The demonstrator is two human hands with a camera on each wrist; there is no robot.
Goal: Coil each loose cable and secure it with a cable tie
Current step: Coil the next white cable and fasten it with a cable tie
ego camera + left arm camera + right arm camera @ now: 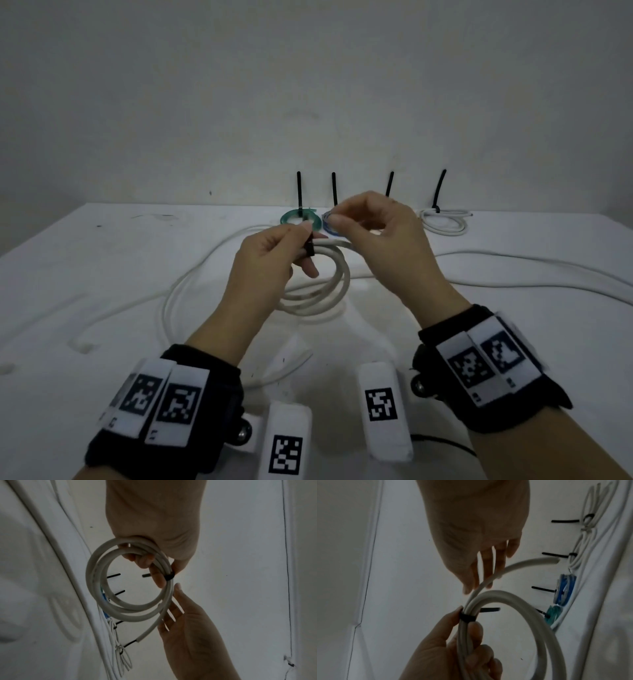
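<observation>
your left hand (270, 255) holds the white cable coil (318, 291) up above the table (102, 274), its fingers (475, 630) curled round the bunched strands with the thumb pressed right beside the black cable tie (310, 247) that already wraps them. your right hand (380, 240) is just beside the coil on its other side; its fingers (485, 568) hang long and loosely spread, pinching nothing, with the coil's free end (539, 561) crossing in front of them.

the risk is that tie: the pictures don't show whether it is cinched snug. if it is slack and you loosen your left hand's hold, the stiff loops will likely spring apart and slide out of the band. the free end is unbound too, and could snag on the loose cable (513, 270) lying on the table when you set the coil near the bundles (445, 222) at the back.
</observation>
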